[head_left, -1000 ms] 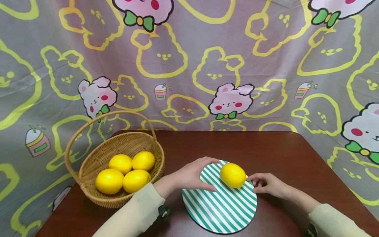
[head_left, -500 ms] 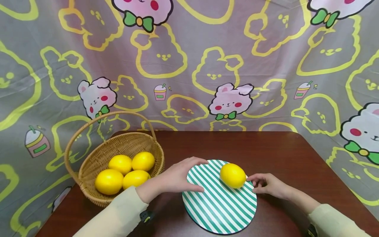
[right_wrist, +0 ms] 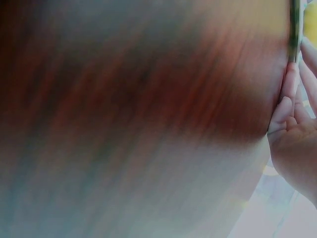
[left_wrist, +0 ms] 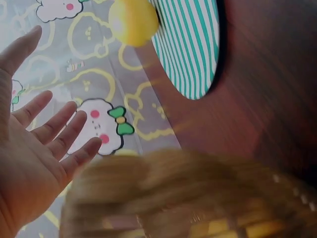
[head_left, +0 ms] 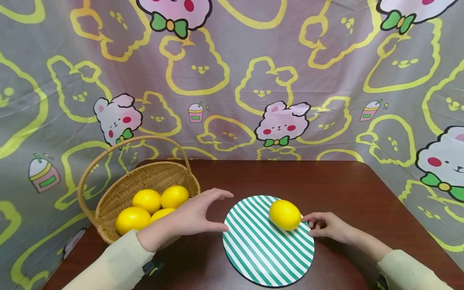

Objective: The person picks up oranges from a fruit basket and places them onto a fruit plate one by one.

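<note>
A yellow lemon lies toward the upper right of a round green-and-white striped board. At the board's right edge is my right hand, with its fingers partly curled and thumb and fingers at the rim, pinching it. Its index fingertip is close beside the lemon; whether they touch I cannot tell. My left hand holds nothing. It hovers between board and basket, thumb and fingers spread apart. In the left wrist view the palm and extended fingers show, above the blurred basket rim.
A wicker basket with a tall hoop handle stands at the left, with several lemons in it. My left forearm partly covers it. Behind the dark wooden table hangs a cartoon-print cloth.
My left hand has moved left, from over the board beside the lemon to near the basket. The lemon on the board, the board and my right hand have stayed put.
</note>
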Action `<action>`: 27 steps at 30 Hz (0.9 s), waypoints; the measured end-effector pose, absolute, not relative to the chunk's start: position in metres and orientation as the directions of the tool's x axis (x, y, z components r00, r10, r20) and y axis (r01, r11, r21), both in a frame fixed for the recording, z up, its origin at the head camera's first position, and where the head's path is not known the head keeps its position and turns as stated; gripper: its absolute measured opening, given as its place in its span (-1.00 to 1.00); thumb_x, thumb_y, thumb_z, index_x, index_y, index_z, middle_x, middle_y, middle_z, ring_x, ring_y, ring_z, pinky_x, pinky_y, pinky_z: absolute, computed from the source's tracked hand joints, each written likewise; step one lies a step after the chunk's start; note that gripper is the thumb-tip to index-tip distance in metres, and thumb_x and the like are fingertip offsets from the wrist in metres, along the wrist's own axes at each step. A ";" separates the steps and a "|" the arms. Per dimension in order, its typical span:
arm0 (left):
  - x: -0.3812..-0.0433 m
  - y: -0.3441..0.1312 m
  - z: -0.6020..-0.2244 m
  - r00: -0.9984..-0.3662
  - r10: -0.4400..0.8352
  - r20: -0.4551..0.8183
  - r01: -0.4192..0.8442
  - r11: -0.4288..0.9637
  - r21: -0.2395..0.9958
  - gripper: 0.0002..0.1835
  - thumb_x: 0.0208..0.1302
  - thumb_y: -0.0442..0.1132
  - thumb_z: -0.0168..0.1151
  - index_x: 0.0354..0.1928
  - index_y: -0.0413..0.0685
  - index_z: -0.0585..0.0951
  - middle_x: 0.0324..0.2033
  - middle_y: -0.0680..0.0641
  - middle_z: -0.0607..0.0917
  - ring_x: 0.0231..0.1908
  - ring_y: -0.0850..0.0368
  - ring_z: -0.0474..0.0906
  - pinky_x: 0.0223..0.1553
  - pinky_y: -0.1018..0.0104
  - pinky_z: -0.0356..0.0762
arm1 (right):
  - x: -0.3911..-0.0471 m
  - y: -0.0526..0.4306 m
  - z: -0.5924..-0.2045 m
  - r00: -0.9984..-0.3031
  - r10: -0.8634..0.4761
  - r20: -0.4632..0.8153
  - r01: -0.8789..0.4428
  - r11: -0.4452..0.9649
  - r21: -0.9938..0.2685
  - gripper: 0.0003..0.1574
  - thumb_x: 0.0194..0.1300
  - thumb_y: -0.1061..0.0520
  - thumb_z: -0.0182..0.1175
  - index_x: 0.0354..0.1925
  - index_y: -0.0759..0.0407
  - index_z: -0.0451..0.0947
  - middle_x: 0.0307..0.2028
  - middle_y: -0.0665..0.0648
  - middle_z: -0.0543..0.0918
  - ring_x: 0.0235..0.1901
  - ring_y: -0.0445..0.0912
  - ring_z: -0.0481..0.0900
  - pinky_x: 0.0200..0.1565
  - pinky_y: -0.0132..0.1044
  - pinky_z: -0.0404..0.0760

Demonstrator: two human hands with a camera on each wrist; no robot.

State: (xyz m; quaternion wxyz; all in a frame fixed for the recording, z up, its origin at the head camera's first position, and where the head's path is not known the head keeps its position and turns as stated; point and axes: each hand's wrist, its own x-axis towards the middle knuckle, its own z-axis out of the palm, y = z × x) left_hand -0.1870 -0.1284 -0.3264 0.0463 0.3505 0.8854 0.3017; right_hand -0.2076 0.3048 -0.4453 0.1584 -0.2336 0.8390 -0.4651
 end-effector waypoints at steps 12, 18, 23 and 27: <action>-0.183 -0.174 -0.317 -0.805 0.567 0.173 0.541 0.582 0.607 -0.24 0.06 0.08 0.47 0.31 0.19 0.37 0.23 0.08 0.45 0.22 0.04 0.36 0.18 -0.10 0.34 | -0.208 0.305 -0.446 -0.842 -0.537 -0.050 -0.255 0.477 -0.841 -0.50 0.22 0.19 0.34 0.09 0.37 0.52 -0.30 0.12 0.52 -0.42 -0.14 0.48 -0.34 -0.41 0.49; -0.185 -0.196 -0.314 -0.825 0.522 0.218 0.537 0.602 0.591 -0.25 0.07 0.00 0.49 0.30 0.09 0.39 0.24 0.02 0.46 0.22 0.00 0.38 0.17 -0.11 0.34 | -0.208 0.305 -0.445 -0.839 -0.542 -0.046 -0.255 0.467 -0.847 -0.50 0.22 0.20 0.34 0.09 0.38 0.51 -0.29 0.14 0.51 -0.42 -0.13 0.48 -0.35 -0.41 0.48; -0.188 -0.212 -0.314 -0.845 0.479 0.239 0.519 0.624 0.584 -0.27 0.07 0.04 0.47 0.28 0.05 0.42 0.23 0.02 0.48 0.20 -0.04 0.40 0.16 -0.14 0.33 | -0.208 0.305 -0.446 -0.841 -0.539 -0.048 -0.256 0.473 -0.843 -0.50 0.22 0.19 0.34 0.09 0.38 0.51 -0.30 0.13 0.52 -0.42 -0.13 0.48 -0.35 -0.41 0.49; -0.191 -0.225 -0.315 -0.852 0.462 0.247 0.511 0.630 0.585 -0.30 0.10 0.04 0.45 0.26 0.02 0.43 0.20 -0.01 0.50 0.17 -0.09 0.42 0.14 -0.16 0.34 | -0.209 0.305 -0.446 -0.846 -0.530 -0.053 -0.249 0.482 -0.840 -0.49 0.21 0.18 0.35 0.09 0.37 0.52 -0.30 0.12 0.52 -0.41 -0.13 0.48 -0.34 -0.41 0.49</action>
